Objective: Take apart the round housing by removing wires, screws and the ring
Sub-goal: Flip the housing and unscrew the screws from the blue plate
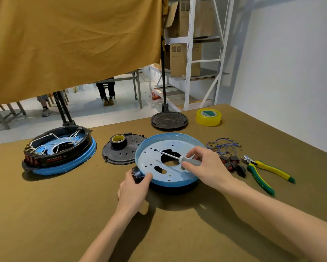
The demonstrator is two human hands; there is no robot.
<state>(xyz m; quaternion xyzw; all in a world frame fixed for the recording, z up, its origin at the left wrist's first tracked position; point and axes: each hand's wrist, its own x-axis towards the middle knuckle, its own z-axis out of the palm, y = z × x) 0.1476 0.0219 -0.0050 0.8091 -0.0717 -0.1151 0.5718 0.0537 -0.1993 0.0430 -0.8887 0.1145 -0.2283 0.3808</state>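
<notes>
Steadying the blue round housing (170, 146) while a screwdriver (177, 157) works inside.
Left hand (135, 188) clasps its black side knob (137, 173); right hand (202, 165) pinches the handle; the stiff, light-looking shell is best held by its rim.

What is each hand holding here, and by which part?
The right hand holds the screwdriver by its grey handle. The left hand has its grip on the black knob at the near-left edge of the blue housing.
</notes>
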